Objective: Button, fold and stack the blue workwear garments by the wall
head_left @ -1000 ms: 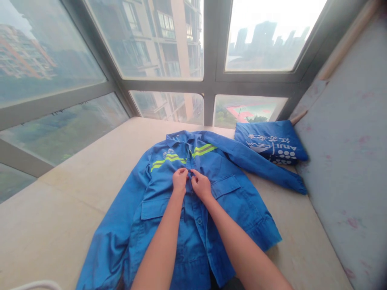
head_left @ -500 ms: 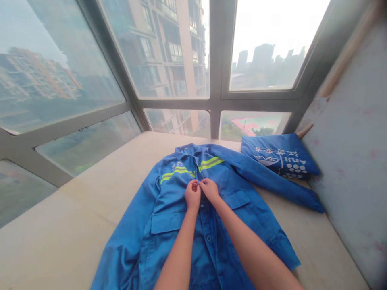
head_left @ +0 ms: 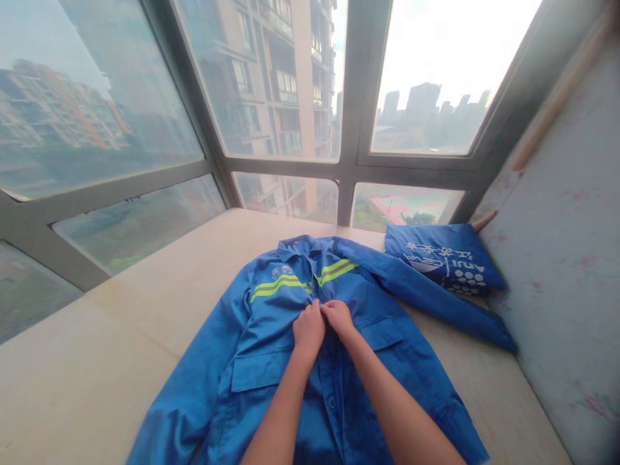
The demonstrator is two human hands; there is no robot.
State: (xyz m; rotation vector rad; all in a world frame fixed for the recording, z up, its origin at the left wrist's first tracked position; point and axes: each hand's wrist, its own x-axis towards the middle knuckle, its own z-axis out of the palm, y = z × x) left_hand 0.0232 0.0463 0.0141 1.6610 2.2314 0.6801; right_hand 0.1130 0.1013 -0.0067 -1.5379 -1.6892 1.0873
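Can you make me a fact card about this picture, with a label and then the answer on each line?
Clothing: blue jacket, spread front-up
Markings: yellow-green stripes across the chest
Left hand: closed on the jacket's front
Right hand: beside it, closed there too
Surface: pale ledge
Far right: folded blue bundle, white printing
Behind: window frames

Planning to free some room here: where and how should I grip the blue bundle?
Probably by the far left corner, coming from the left and pinching its edge. The bundle lies flat; its right end is close to the wall and the jacket sleeve runs along its near side, so that corner looks freest.
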